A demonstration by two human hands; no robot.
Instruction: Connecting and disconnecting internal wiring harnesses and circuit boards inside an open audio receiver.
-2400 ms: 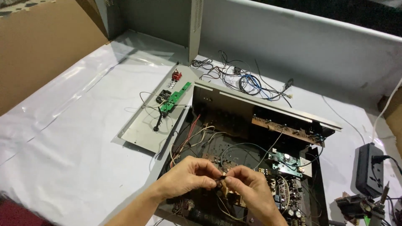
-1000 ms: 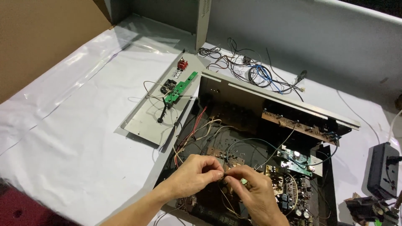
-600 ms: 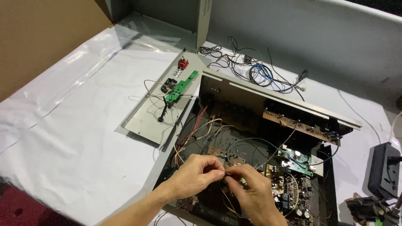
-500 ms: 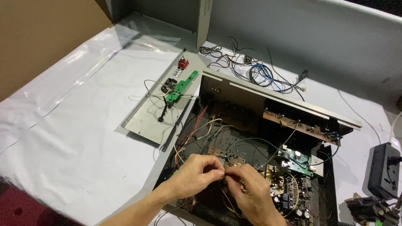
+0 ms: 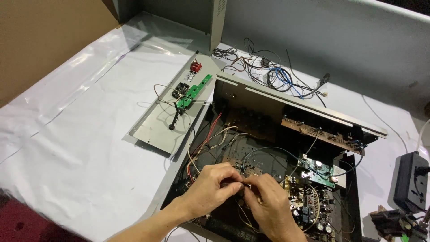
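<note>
Both hands work inside an opened electronics chassis (image 5: pixel 233 96), a dark metal box with circuit boards and loose wires. My left hand (image 5: pixel 212 186) and my right hand (image 5: pixel 268 206) meet over the near middle of the box, fingertips pinched together on a small part (image 5: pixel 242 184) among the wires; the part itself is mostly hidden by the fingers. Red, white and black wires (image 5: pixel 210 134) run up from under my left hand. A green circuit board (image 5: pixel 320 172) with capacitors sits just right of my right hand.
A grey metal panel (image 5: pixel 156 127) with a small green board (image 5: pixel 193 92) lies left of the chassis on white sheeting. A tangle of cables (image 5: pixel 268 74) lies behind it. A black power adapter (image 5: pixel 410 179) sits at the right edge. Brown cardboard (image 5: pixel 49 40) stands at the left.
The view has shifted slightly. My hands have stayed together at the same spot in the chassis, with only small finger movements on the pinched part.
</note>
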